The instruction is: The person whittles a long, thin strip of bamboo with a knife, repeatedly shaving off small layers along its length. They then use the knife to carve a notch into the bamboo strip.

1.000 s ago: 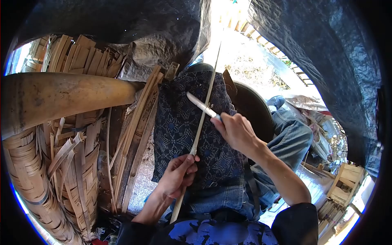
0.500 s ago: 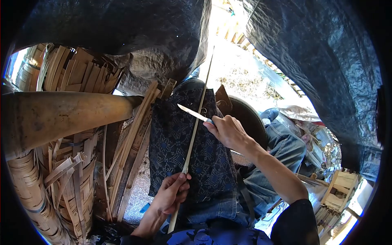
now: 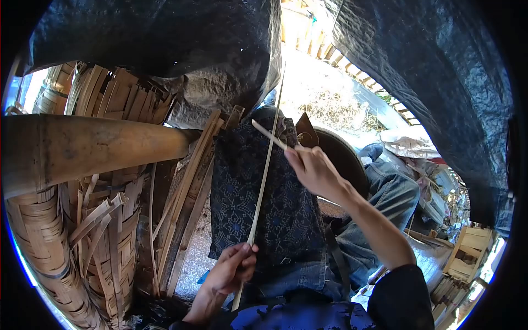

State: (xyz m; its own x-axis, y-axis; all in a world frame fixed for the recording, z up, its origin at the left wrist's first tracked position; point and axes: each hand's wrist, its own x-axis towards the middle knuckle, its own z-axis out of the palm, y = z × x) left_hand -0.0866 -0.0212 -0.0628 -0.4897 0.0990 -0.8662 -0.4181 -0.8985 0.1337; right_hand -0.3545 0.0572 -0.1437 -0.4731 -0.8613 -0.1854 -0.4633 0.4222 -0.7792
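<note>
I log left hand (image 3: 231,268) gripping narrow pale bamboo strip (image 3: 262,187), right hand (image 3: 319,173) clasping straight grey-bladed knife (image 3: 267,132), now farther along.

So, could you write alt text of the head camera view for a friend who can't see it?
A person's left hand grips a long, thin strip above a dark patterned cloth on their lap, while the right hand holds a knife across the strip. A thick pole and woven slats are at left.

navy cloth (image 3: 234,198) with kinda dotty pale floral print, straw-coloured strip (image 3: 262,190), honey-brown bamboo pole (image 3: 110,148), faded blue jeans (image 3: 393,190)
</note>
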